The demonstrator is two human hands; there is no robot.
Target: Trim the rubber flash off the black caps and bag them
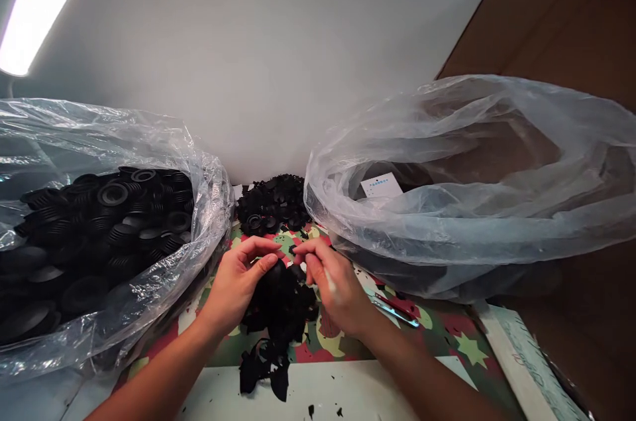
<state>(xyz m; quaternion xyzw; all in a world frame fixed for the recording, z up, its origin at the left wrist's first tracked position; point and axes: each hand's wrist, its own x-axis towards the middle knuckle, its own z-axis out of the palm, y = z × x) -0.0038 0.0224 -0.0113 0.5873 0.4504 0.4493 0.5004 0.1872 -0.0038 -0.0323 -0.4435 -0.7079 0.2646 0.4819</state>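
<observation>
My left hand (241, 282) is over a heap of black rubber scraps (281, 305), its thumb and fingers curved with a gap between them. I see nothing clearly gripped there, though dark pieces lie right under the thumb. Just to the right, my right hand (338, 285) is closed in a pinch, with a small black scrap (293, 250) at its fingertips. That hand is slightly blurred, and a pale smear crosses its fingers. Torn black sheet scraps (265, 368) hang toward the near edge of the heap, over a white board (318, 388).
On the left, a clear plastic bag (211, 189) holds many round black rubber parts (114, 209). Another open plastic bag (447, 229) stands right, with a white card (381, 185) inside. A black pile (273, 202) lies by the wall. A small cutter-like tool (395, 308) rests on the patterned cloth (447, 341).
</observation>
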